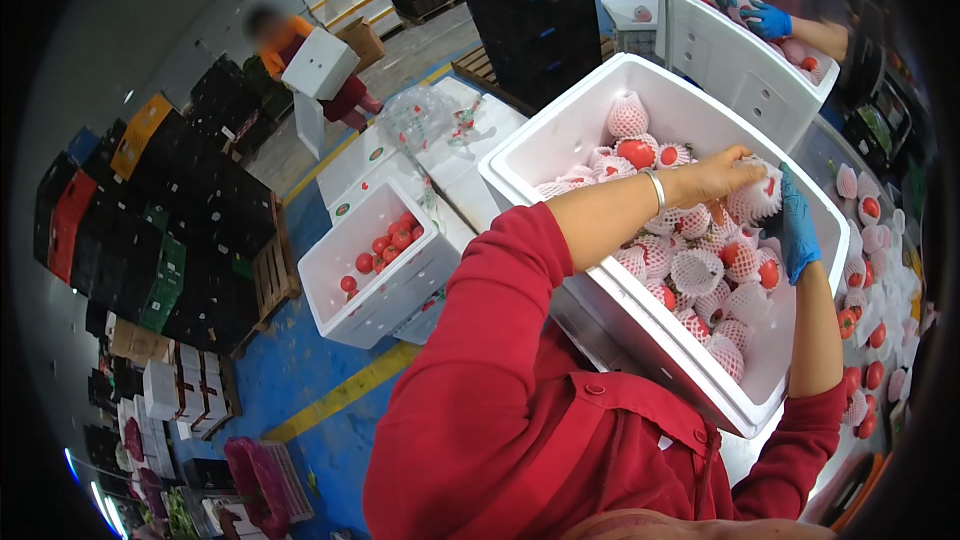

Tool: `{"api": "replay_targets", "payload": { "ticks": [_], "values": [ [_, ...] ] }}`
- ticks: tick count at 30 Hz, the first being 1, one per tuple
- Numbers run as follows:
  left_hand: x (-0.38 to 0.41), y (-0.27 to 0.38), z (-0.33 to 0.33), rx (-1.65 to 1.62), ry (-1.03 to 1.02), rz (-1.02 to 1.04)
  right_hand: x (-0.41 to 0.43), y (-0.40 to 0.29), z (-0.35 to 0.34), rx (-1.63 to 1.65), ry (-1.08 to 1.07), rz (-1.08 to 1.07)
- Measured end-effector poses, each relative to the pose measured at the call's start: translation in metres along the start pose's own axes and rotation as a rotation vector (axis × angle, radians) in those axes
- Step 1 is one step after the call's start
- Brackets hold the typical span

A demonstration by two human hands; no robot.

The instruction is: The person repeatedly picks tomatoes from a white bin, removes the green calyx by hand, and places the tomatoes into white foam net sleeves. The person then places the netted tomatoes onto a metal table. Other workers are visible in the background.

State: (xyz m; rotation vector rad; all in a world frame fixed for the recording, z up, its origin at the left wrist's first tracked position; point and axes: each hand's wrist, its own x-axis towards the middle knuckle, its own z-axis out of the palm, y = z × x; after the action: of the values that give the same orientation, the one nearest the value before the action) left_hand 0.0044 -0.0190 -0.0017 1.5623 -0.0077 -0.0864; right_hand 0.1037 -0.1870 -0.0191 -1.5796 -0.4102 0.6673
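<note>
A tomato in a white foam net sleeve point(756, 193) is held between my two hands above a large white foam box point(559, 127). My left hand point(716, 178), bare and with a silver bangle at the wrist, grips the sleeve from the left. On the right side my right hand point(799, 229), in a blue glove, presses against it with fingers extended upward. Below lie many tomatoes in foam nets, and one empty-looking foam net sleeve point(697, 272) rests among them. A large red tomato point(637, 153) shows through its net near the far side.
Loose tomatoes and foam nets lie on the metal table point(825, 457) at right. A smaller foam box point(330, 300) with bare tomatoes stands at left. Beyond, a gloved co-worker point(772, 19) handles another foam box point(742, 75). Another person point(300, 52) carries a foam box. Black crates point(532, 22) stand stacked behind.
</note>
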Motion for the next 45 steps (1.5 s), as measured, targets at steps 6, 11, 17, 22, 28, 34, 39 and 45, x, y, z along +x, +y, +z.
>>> {"api": "replay_targets", "payload": {
  "ticks": [6,11,17,22,28,34,39,45],
  "values": [
    [0.004,-0.006,0.001,0.015,0.041,0.061,0.012,0.014,-0.004,0.005,0.172,-0.286],
    [0.001,0.01,-0.007,-0.265,0.007,0.068,0.01,0.009,-0.005,0.203,0.152,-0.482],
    [-0.002,0.016,-0.009,-0.523,-0.146,0.08,0.019,0.023,-0.022,0.196,-0.153,-0.361],
    [-0.001,0.014,-0.011,-0.362,-0.049,0.131,0.013,0.019,-0.009,0.341,-0.321,-0.295],
    [-0.005,0.022,0.003,-0.257,0.345,0.258,-0.007,0.006,0.008,0.477,-0.481,-0.287],
    [0.015,0.002,-0.006,0.237,0.588,0.535,-0.014,0.005,0.014,0.314,-0.223,-0.149],
    [-0.005,0.027,-0.013,-0.013,0.619,0.442,-0.023,-0.013,0.018,0.316,-0.117,-0.179],
    [-0.013,0.0,-0.026,0.9,-0.176,0.085,0.002,-0.005,-0.002,0.551,0.039,-0.106]
  ]
}}
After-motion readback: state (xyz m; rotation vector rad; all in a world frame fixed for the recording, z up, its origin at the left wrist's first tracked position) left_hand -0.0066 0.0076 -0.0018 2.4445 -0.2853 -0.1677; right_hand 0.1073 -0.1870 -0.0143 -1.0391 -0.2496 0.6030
